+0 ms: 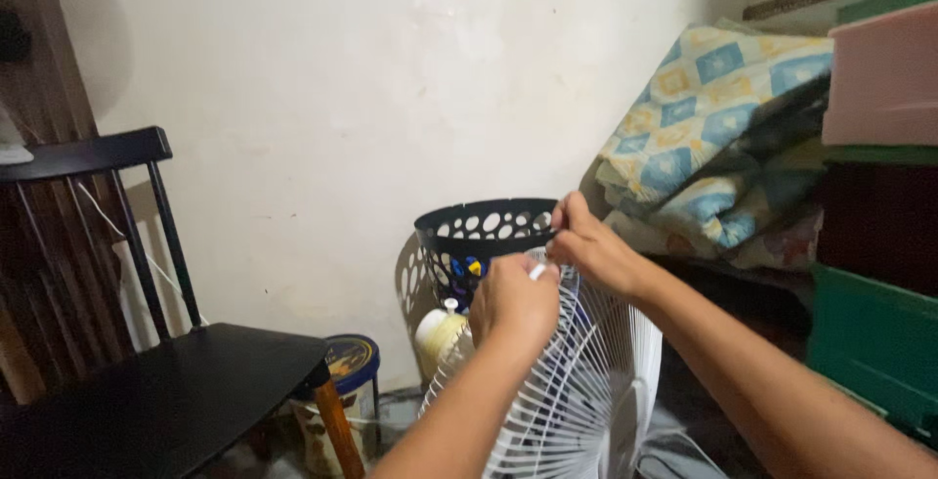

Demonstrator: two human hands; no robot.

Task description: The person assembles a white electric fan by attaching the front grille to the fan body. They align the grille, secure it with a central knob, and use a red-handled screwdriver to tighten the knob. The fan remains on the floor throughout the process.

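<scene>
My 2 hands meet at the top rim of a white wire fan guard [576, 391], which stands on edge at lower centre of the frame, its round face turned toward the left and slightly toward me, its plane running away from me toward the wall. My left hand [515, 303] is curled into a closed fist at the upper rim, fingers pinched on a small white clip [537, 271] that pokes out beside the thumb. My right hand [589, 244] sits just above and behind it, fingertips narrowed onto the same stretch of rim; exactly what they pinch I cannot tell. Directly behind my hands stands a black plastic basket [484, 230] with oval holes, against the pale wall [391, 68]. A cream-coloured jug [442, 334] sits low beside the guard. At left, a black wooden chair [147, 391], with a blue-lidded tub [350, 362] under its corner. At right, a folded blue-and-yellow patterned quilt [708, 137] rests beside stacked green and pink boxes [874, 244].
</scene>
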